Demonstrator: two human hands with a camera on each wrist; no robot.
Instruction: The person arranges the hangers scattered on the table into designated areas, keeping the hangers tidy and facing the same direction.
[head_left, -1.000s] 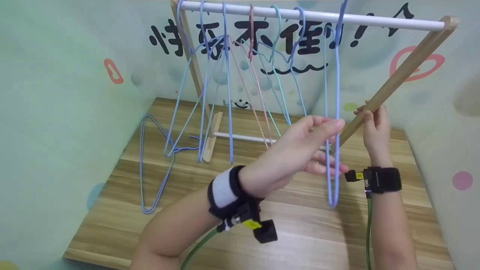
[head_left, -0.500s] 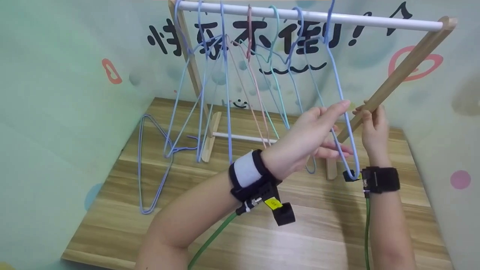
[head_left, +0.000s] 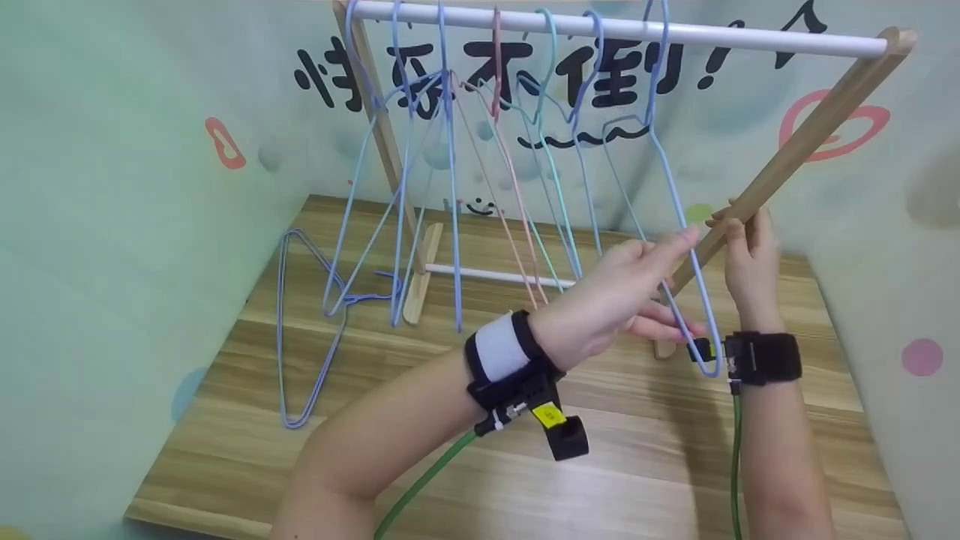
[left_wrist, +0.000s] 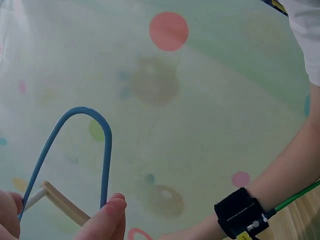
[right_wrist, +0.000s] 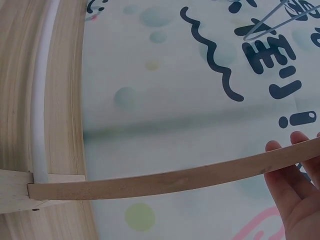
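My left hand (head_left: 611,296) holds a blue clothes hanger (left_wrist: 107,150) by its side, thumb on the near wire and fingers behind. The hanger's hook is up at the white rail (head_left: 750,37) of a wooden rack; its top is cut off by the frame, and I cannot tell if it bears weight. My right hand (head_left: 752,262) grips the rack's right wooden post (head_left: 817,142), also seen in the right wrist view with fingers (right_wrist: 285,185) around it. Left of the held hanger, several hangers hang on the rail, among them a pink hanger (head_left: 510,161) and a green hanger (head_left: 550,154).
Blue hangers (head_left: 280,330) lie stacked on the wooden table (head_left: 420,450) at the left. Low on the rack runs a white crossbar (head_left: 480,275). A printed cloth (head_left: 97,187) surrounds the table at the back and sides.
My left hand has moved right with the hanger, swinging its lower end right. The hook has come down at the rail. My right hand stays on the post.
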